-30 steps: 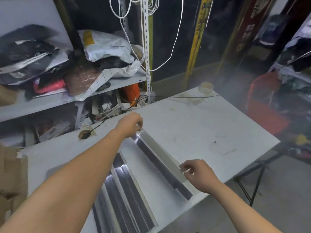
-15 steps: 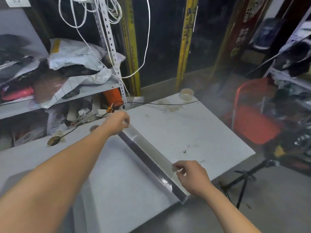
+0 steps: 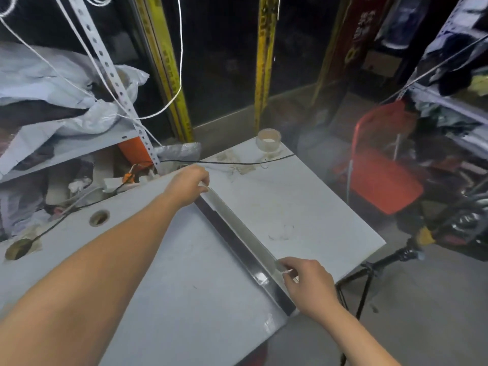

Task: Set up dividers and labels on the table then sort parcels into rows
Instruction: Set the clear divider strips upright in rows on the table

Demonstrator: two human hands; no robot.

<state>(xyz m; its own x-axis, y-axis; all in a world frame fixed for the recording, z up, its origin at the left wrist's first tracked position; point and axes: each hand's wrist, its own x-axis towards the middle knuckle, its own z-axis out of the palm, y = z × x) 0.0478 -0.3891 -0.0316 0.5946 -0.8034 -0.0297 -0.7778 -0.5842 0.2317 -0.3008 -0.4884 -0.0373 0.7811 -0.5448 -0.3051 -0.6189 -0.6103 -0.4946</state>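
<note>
We count one divider [image 3: 243, 241] on the desk [image 3: 184, 286]: a long, straight strip folded lengthwise into an angle, one face dark and glossy, the other pale and reflective. It lies slantwise across the flat white desk top and runs from the left hand [image 3: 188, 184] to the right hand [image 3: 309, 283].

The left fingers [image 3: 203, 182] are curled down and clamped on the far end of the divider. The right fingers [image 3: 286, 268] pinch the raised pale edge at the near end, thumb and forefinger closed on it.

Left of the left fingers, we count two round holes cut through the desk, one nearer [image 3: 99, 217] and one farther out [image 3: 19, 249]. Beyond the left fingers lies one thin black cable [image 3: 237, 163], and past it, at the desk's far corner, stands one roll of clear tape [image 3: 268, 140], a short cylinder.

Well left of the left fingers, a shelf holds soft, crinkled white plastic parcels [image 3: 52, 83] beside one perforated metal upright [image 3: 111, 67]; the parcels are too heaped to count. Well to the right of the right fingers stands one red chair [image 3: 380, 178] with a smooth moulded seat.
</note>
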